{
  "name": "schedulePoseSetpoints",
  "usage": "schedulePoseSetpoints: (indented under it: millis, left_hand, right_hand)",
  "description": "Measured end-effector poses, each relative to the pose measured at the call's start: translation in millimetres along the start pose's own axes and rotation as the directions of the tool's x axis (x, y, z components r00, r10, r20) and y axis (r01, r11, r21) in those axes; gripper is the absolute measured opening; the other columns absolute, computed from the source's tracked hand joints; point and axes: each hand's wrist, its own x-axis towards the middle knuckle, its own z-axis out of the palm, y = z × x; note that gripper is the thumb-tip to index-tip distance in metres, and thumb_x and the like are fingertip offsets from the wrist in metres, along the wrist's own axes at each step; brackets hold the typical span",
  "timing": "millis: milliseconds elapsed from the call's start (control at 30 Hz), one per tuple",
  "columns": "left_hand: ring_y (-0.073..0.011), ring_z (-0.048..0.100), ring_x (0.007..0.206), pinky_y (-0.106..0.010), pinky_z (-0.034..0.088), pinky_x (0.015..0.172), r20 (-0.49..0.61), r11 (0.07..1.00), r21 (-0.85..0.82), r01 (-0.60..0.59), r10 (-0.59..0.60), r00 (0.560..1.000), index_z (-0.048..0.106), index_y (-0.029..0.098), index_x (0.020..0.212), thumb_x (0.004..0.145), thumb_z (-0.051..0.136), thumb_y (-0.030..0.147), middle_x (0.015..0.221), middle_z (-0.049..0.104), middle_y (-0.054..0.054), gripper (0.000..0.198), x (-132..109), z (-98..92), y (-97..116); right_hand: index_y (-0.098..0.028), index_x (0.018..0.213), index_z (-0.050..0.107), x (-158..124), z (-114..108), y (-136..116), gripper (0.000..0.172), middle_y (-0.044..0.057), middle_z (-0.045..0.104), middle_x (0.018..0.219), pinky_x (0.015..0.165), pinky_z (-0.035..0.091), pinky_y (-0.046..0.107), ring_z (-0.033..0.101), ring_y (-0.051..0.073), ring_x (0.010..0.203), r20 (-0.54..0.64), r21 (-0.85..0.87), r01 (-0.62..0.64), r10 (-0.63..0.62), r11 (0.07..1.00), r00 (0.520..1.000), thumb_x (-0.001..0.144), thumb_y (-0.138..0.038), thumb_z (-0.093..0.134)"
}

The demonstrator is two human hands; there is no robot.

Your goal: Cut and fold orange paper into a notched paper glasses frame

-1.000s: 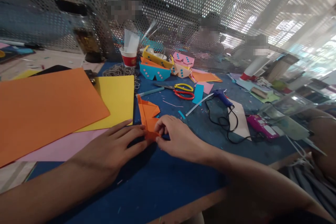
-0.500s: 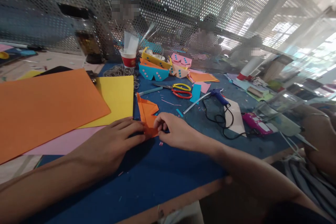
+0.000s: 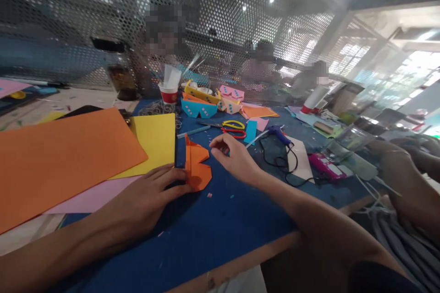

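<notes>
A folded orange paper cutout (image 3: 200,169), shaped like a pair of glasses with a notch in its right edge, rests on the blue table mat. My left hand (image 3: 158,187) pinches its lower left edge between thumb and fingers. Just to the right of the cutout, my right hand (image 3: 235,158) hovers with its fingers curled and thumb against forefinger. A bit of teal shows between those fingers; whether it is held or lies behind them I cannot make out. Scissors (image 3: 233,129) with yellow and red handles lie beyond my right hand, beside a blue paper strip (image 3: 250,132).
Large orange (image 3: 68,155) and yellow sheets (image 3: 154,142) lie at left. Folded paper glasses (image 3: 198,109) and a red-white cup (image 3: 169,94) stand at the back. A blue glue gun (image 3: 279,135), its black cord and a pink power strip (image 3: 326,166) occupy the right.
My right hand has let go of the orange cutout and moved up and right, away from it. My left hand still grips it. The view has tilted upward slightly.
</notes>
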Motion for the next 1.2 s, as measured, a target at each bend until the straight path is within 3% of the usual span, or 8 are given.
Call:
schedulePoseSetpoints:
  millis: [233, 300, 433, 567, 733, 833, 967, 1200]
  left_hand:
    - [-0.0258, 0.079, 0.124, -0.04, 0.069, 0.103, -0.012, 0.999, -0.036, 0.018, -0.018, 1.0, 0.079, 0.034, 0.148, 0.109, 0.046, 0.002, 0.139, 0.085, -0.007, 0.061, 1.0, 0.7, 3.0]
    - [-0.0262, 0.079, 0.125, -0.04, 0.068, 0.104, -0.012, 1.0, -0.021, 0.017, -0.018, 1.0, 0.079, 0.033, 0.145, 0.106, 0.047, 0.0, 0.14, 0.085, -0.006, 0.06, 0.7, 1.0, 3.6]
    - [-0.0275, 0.078, 0.124, -0.041, 0.068, 0.105, 0.004, 1.0, 0.011, 0.013, -0.013, 1.0, 0.078, 0.03, 0.144, 0.094, 0.05, -0.003, 0.139, 0.085, -0.008, 0.067, 0.7, 1.3, 5.6]
    - [-0.0264, 0.078, 0.124, -0.041, 0.067, 0.109, 0.021, 0.999, 0.032, 0.009, -0.01, 1.0, 0.077, 0.029, 0.145, 0.09, 0.05, -0.004, 0.139, 0.085, -0.008, 0.069, 2.3, 0.0, 7.1]
    - [-0.0252, 0.082, 0.12, -0.043, 0.067, 0.116, 0.022, 1.0, 0.023, 0.014, -0.014, 1.0, 0.08, 0.027, 0.141, 0.091, 0.052, 0.0, 0.135, 0.088, -0.006, 0.064, 1.8, -2.8, 4.9]
    - [-0.0223, 0.084, 0.122, -0.041, 0.064, 0.122, 0.006, 0.999, 0.041, 0.011, -0.012, 1.0, 0.081, 0.024, 0.141, 0.091, 0.049, -0.003, 0.135, 0.09, -0.007, 0.065, -1.3, -2.4, 3.3]
    - [-0.0207, 0.084, 0.127, -0.036, 0.063, 0.124, -0.029, 0.999, 0.034, 0.001, 0.0, 1.0, 0.084, 0.024, 0.14, 0.09, 0.05, -0.005, 0.137, 0.091, -0.007, 0.066, -5.9, 0.6, 2.0]
    - [-0.022, 0.083, 0.133, -0.041, 0.064, 0.127, 0.025, 1.0, 0.024, -0.001, 0.001, 1.0, 0.082, 0.025, 0.145, 0.096, 0.052, -0.001, 0.144, 0.089, -0.008, 0.063, -11.8, 0.1, 0.1]
  right_hand:
    - [-0.022, 0.147, 0.077, 49.0, 3.3, 20.0, 0.041, 0.013, 0.082, 0.144, 0.129, 0.054, 0.053, 0.075, 0.027, 0.137, 0.057, -0.213, 0.089, -0.078, 0.973, 0.995, 0.108, -0.011, 0.071]
    - [-0.021, 0.152, 0.077, 65.2, 12.1, 21.4, 0.047, 0.014, 0.082, 0.148, 0.131, 0.055, 0.055, 0.076, 0.027, 0.138, 0.092, -0.212, 0.105, -0.087, 0.972, 0.992, 0.107, -0.007, 0.069]
    - [-0.024, 0.138, 0.086, 78.3, 30.7, 18.8, 0.042, 0.009, 0.087, 0.145, 0.127, 0.06, 0.047, 0.08, 0.024, 0.137, 0.192, -0.183, 0.165, -0.13, 0.969, 0.973, 0.107, -0.002, 0.068]
    - [-0.024, 0.12, 0.092, 69.4, 38.4, 18.8, 0.044, 0.006, 0.091, 0.135, 0.125, 0.061, 0.043, 0.082, 0.023, 0.134, 0.238, -0.168, 0.211, -0.168, 0.963, 0.956, 0.105, 0.004, 0.062]
    - [-0.025, 0.126, 0.093, 57.6, 35.4, 25.9, 0.057, 0.006, 0.09, 0.142, 0.126, 0.061, 0.043, 0.08, 0.023, 0.138, 0.337, -0.236, 0.392, -0.304, 0.889, 0.891, 0.097, 0.012, 0.06]
    - [-0.022, 0.131, 0.092, 55.1, 33.3, 28.8, 0.052, 0.009, 0.088, 0.146, 0.126, 0.062, 0.044, 0.08, 0.024, 0.139, 0.367, -0.282, 0.481, -0.371, 0.83, 0.853, 0.1, 0.008, 0.062]
    - [-0.021, 0.132, 0.092, 53.8, 32.0, 27.8, 0.039, 0.01, 0.088, 0.145, 0.125, 0.062, 0.044, 0.081, 0.025, 0.136, 0.365, -0.276, 0.506, -0.398, 0.817, 0.842, 0.109, -0.003, 0.066]
    - [-0.023, 0.118, 0.091, 52.5, 37.6, 17.2, 0.014, 0.007, 0.091, 0.139, 0.121, 0.061, 0.045, 0.08, 0.026, 0.135, 0.298, -0.216, 0.296, -0.226, 0.93, 0.928, 0.118, -0.031, 0.08]
